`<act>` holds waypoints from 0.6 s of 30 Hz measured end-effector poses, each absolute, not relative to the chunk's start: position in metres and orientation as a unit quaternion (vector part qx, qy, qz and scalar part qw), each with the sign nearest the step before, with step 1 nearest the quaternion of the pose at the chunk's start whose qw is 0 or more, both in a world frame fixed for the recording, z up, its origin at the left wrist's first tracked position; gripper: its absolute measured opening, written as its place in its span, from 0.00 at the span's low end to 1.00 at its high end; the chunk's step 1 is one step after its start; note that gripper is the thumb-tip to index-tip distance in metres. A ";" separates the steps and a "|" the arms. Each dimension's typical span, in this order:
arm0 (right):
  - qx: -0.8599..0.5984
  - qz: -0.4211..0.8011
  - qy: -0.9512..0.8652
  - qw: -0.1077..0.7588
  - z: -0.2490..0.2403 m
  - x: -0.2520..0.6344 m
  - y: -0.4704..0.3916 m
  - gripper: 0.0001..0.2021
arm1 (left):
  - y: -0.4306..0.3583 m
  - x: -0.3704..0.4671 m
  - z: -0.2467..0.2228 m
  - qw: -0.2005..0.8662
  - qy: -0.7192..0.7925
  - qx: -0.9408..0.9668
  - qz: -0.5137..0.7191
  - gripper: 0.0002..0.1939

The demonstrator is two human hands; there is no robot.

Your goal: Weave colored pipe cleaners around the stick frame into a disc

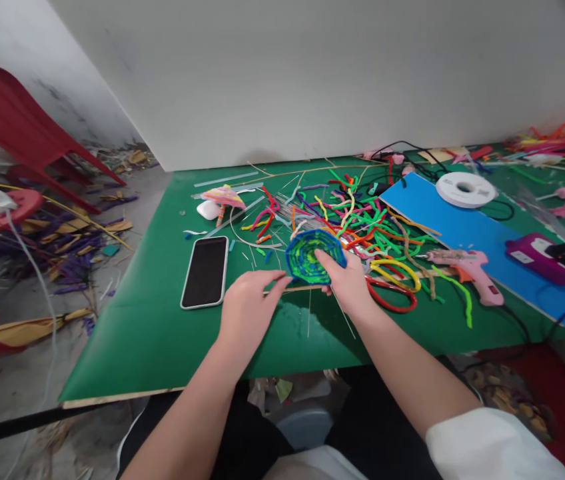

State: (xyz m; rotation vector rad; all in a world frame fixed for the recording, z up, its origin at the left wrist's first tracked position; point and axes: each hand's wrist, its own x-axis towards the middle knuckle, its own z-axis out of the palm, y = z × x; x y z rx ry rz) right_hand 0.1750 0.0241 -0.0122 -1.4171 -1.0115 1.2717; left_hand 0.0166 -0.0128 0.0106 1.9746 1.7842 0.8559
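A round woven disc [307, 257] in blue and green, with thin wires sticking out below it, is held above the green table. My right hand [348, 281] grips its right side, thumb on top of the disc. My left hand [250, 300] is at the lower left edge, fingertips pinched together at a thin strand or stick that runs under the disc. What exactly the left fingertips hold is too small to tell. Many coloured pipe cleaners [362, 220] lie just behind the disc. Beside my left hand lies a phone [205, 272].
Red and yellow scissors handles [392, 303] lie right of my right hand, then a pink glue gun [472, 267]. Farther right are a blue board [487, 230], a white spool [465, 189] and a purple power strip [542, 257]. A small pink-yellow umbrella shape [225, 196] stands behind the phone.
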 end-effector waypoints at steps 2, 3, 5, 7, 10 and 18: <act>-0.579 0.533 -0.425 0.447 -0.009 0.174 0.023 0.16 | -0.009 0.016 0.007 0.226 0.622 0.700 0.270 0.14; -0.579 0.541 -0.429 0.434 -0.006 0.174 0.022 0.16 | -0.007 0.016 0.005 0.256 0.620 0.693 0.264 0.15; -0.581 0.553 -0.438 0.408 -0.002 0.174 0.021 0.15 | -0.005 0.016 0.001 0.318 0.613 0.669 0.274 0.16; -0.583 0.559 -0.445 0.386 0.000 0.176 0.021 0.15 | -0.004 0.017 -0.002 0.369 0.604 0.643 0.292 0.16; -0.583 0.556 -0.454 0.380 -0.002 0.178 0.023 0.15 | -0.001 0.017 -0.005 0.426 0.589 0.614 0.308 0.16; -0.532 0.615 -0.479 0.331 -0.009 0.183 0.025 0.16 | 0.003 0.021 -0.006 0.616 0.550 0.431 0.362 0.15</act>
